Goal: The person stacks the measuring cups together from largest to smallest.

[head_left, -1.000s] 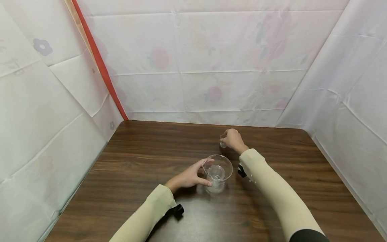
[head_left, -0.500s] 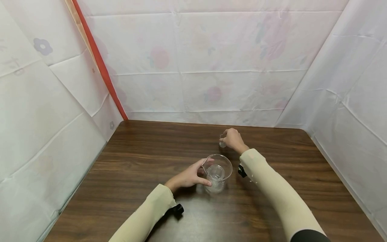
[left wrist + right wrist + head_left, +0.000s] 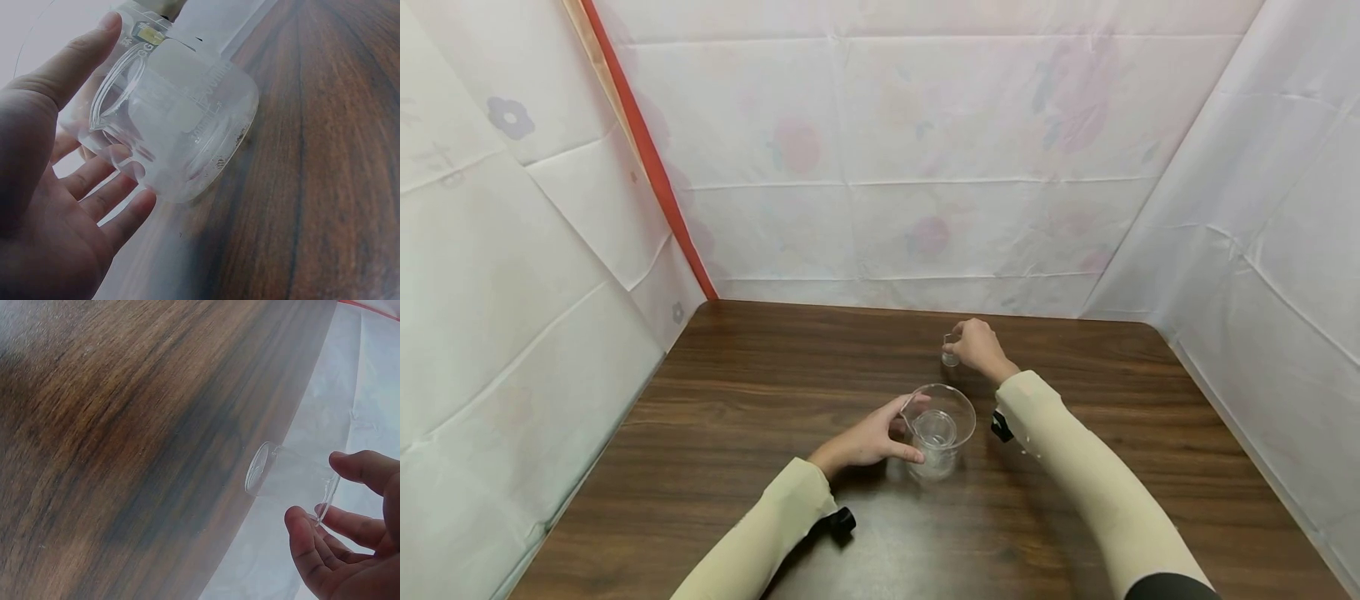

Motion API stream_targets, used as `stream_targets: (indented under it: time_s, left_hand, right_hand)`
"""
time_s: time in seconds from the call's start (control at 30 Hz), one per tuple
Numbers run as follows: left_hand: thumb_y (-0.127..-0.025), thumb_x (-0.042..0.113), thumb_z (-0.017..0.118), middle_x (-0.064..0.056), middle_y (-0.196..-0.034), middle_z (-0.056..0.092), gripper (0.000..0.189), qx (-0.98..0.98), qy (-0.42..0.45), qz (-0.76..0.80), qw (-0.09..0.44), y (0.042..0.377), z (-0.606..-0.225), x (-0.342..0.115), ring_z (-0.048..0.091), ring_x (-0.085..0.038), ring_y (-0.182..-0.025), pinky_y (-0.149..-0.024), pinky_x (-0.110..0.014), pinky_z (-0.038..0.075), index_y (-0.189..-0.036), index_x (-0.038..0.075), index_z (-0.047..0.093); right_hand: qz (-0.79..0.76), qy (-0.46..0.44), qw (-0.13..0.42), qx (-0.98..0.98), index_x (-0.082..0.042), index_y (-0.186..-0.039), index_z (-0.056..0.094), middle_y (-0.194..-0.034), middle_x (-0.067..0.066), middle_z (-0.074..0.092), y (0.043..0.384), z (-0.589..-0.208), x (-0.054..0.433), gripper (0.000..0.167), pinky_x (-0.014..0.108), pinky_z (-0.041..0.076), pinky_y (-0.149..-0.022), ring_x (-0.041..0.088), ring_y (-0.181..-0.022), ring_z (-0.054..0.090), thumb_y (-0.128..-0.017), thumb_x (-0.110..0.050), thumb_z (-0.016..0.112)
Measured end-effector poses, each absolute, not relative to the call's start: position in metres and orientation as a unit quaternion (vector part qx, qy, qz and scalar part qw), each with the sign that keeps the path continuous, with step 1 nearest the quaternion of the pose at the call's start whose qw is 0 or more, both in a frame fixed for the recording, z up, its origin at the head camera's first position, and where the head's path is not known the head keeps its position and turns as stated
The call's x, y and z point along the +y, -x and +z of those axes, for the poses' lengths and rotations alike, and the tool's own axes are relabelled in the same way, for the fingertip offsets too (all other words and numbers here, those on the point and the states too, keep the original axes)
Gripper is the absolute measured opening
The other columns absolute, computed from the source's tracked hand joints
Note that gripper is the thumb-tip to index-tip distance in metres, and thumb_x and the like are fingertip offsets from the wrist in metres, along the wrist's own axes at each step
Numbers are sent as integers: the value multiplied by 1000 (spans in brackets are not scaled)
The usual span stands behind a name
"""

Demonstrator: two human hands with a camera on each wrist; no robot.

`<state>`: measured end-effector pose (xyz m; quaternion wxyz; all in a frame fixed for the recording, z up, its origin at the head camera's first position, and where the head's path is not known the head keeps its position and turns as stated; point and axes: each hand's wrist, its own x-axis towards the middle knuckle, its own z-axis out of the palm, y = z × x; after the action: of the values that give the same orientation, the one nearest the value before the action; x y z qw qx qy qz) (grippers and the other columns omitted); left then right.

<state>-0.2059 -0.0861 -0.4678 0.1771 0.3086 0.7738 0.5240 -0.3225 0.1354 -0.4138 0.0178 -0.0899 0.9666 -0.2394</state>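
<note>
A large clear glass beaker [image 3: 934,468] with a pouring lip stands on the table before me. My left hand [image 3: 871,437] holds it from the left, thumb on the near side and fingers round the far side. Nested inside it is a smaller glass beaker [image 3: 936,427], whose spout shows in the left wrist view. Farther back, my right hand [image 3: 979,343] pinches a tiny clear beaker [image 3: 287,474] near its rim, between thumb and fingertips. That tiny beaker is upright, with its base close over the tabletop.
The dark wood-grain table [image 3: 715,425] ends at a white printed curtain [image 3: 880,225] behind the tiny beaker. More white sheeting hangs along both sides, with a red strip [image 3: 651,158] at the back left corner. Black wrist cameras sit under both sleeves.
The right hand and the tiny beaker have shifted very slightly left. The left hand and the large beaker stay in place.
</note>
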Motion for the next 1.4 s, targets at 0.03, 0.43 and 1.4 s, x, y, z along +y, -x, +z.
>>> stream_targets:
  time_s: [0.03,0.43,1.4]
  left_hand:
    - [-81,24,80,-5,-154,40,85,774,-309,524,177,205,-468,-86,44,-26,-137,-107,-46,42,-151,15,32]
    - [-81,24,81,-5,-152,42,84,776,-306,523,173,205,-468,-85,49,-25,-133,-105,-38,43,-150,16,34]
    - [-82,22,80,-7,-153,40,86,776,-311,520,173,206,-469,-85,44,-25,-137,-106,-43,42,-151,8,31]
  right_hand:
    - [-240,89,18,966,6,-118,65,-121,23,66,322,-414,135,42,47,51,-95,38,-113,62,-88,-22,72]
    - [-253,113,-2,961,4,-110,70,-112,20,70,315,-402,129,33,45,53,-88,36,-105,65,-87,-20,72]
    - [-238,158,-19,958,2,-119,67,-112,21,68,304,-380,118,44,45,53,-85,32,-99,64,-87,-26,73]
